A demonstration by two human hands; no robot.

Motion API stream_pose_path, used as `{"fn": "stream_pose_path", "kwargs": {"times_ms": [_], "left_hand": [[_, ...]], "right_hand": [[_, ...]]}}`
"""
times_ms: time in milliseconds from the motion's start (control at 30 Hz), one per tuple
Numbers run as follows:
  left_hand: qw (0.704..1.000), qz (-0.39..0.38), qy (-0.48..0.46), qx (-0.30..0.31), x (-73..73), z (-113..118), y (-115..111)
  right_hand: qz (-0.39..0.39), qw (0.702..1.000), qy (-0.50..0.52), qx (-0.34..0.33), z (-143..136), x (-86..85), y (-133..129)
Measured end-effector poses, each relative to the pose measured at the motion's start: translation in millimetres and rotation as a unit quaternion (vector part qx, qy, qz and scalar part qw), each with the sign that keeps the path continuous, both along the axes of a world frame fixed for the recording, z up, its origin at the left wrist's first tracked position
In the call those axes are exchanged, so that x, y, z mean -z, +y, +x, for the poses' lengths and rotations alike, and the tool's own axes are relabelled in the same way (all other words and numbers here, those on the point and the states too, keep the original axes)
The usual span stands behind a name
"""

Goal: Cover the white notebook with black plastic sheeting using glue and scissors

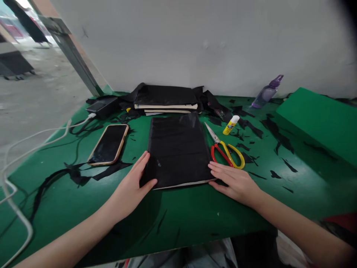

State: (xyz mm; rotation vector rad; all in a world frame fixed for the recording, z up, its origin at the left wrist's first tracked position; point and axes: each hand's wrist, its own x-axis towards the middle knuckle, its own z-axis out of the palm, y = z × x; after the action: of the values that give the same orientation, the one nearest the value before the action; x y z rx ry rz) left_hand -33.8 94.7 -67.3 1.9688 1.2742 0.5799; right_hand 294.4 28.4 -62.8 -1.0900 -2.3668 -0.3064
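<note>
A book in a black cover [178, 149] lies flat on the green table, a thin white edge of pages showing along its front. My left hand [136, 182] grips its left edge, with the thumb on the near left corner. At the near right corner, my right hand [232, 182] holds the other side, fingers together on the edge. Scissors with one red and one yellow handle [224, 149] rest just beyond my right fingers. Behind them a yellow glue stick with a white cap [231, 125] leans on the tabletop.
More black-covered books [167, 96] are stacked against the wall. A phone [109, 144] lies at left, near a black adapter [103, 107] and a white cable [16, 137]. A purple spray bottle [264, 95] and a green board [318, 123] stand at right. Black scraps [279, 136] litter the table.
</note>
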Motion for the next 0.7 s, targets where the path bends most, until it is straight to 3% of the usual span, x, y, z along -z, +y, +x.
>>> {"fn": "stream_pose_path", "kwargs": {"times_ms": [167, 267, 467, 700], "left_hand": [[0.983, -0.084, -0.152, -0.06, -13.6, 1, 2], [0.971, -0.099, -0.185, -0.118, -23.6, 0, 9], [0.98, -0.097, -0.142, -0.104, -34.6, 1, 21], [0.988, -0.088, -0.091, -0.089, -34.8, 4, 25]], "right_hand": [[-0.025, 0.999, 0.044, 0.005, -1, 0.7, -1], [-0.028, 0.998, 0.056, 0.002, -1, 0.7, -1], [-0.035, 0.996, 0.078, 0.004, -1, -0.2, -1], [-0.036, 0.996, 0.085, -0.002, -1, -1.0, -2]]}}
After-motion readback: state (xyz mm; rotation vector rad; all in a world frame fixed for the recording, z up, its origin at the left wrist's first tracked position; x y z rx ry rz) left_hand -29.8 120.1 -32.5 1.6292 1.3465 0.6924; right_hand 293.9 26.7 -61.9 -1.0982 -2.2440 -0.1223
